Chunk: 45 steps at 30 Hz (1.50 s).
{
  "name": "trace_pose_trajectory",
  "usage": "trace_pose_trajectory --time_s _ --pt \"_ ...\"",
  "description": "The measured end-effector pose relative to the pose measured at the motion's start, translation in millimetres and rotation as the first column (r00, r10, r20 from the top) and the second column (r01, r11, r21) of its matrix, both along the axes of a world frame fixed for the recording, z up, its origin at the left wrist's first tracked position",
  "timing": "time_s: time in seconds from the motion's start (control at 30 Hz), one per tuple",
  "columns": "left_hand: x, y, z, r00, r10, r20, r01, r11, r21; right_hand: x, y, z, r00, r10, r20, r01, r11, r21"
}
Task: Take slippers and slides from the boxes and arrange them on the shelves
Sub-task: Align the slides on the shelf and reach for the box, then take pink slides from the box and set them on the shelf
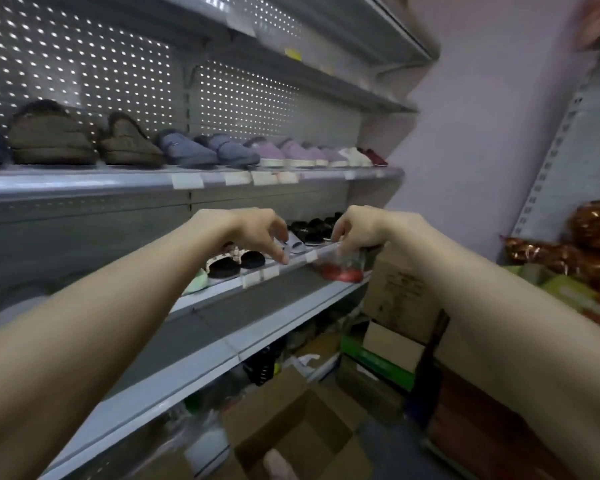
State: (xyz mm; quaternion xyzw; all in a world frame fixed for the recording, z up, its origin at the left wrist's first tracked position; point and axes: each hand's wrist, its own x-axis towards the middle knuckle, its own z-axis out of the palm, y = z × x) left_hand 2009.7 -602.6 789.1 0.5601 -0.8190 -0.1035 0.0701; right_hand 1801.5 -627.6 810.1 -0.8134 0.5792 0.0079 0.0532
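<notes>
In clear bag (347, 259): red item (342, 275), right hand (357, 226) gripping.

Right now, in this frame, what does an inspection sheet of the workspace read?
Surface: grey metal shelf, price-label holders along its front edge.
Job's things: bagged red slipper at the shelf's edge; black-and-white slides on it; fur-lined slippers in a row on the shelf above.
Clutter: open cardboard boxes on the floor.
Hands: left hand, a fingertip touching the shelf edge; right hand grips the bagged red slipper.
Cables: nothing seen.
Surroundings: lilac wall; gold-wrapped goods at right.
</notes>
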Motion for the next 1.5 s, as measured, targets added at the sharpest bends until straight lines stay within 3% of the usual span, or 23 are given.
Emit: trace_pose_trajectory --time_s 0.27,0.5,0.87,1.2,1.5 --pt "-54 -85 -14 1.000 -0.023 0.013 0.023 0.999 0.032 -65 -86 -11 0.999 -0.033 0.009 0.033 0.999 -0.002" --pt "-57 -209 -44 0.999 0.042 -0.021 -0.041 0.997 0.065 -66 -210 -36 0.999 0.029 -0.016 -0.029 0.999 0.035" --pt "-29 -338 -142 0.969 0.245 -0.017 -0.230 0.931 0.285 -10 -383 -140 0.970 0.244 -0.005 -0.232 0.927 0.294" --pt "-37 -373 -344 0.845 0.535 -0.027 -0.416 0.688 0.594 27 -466 -343 0.862 0.507 0.007 -0.424 0.713 0.558" --pt "-58 -351 -545 0.683 0.730 0.002 -0.463 0.431 0.774 17 -467 -550 0.803 0.594 0.049 -0.430 0.521 0.737"
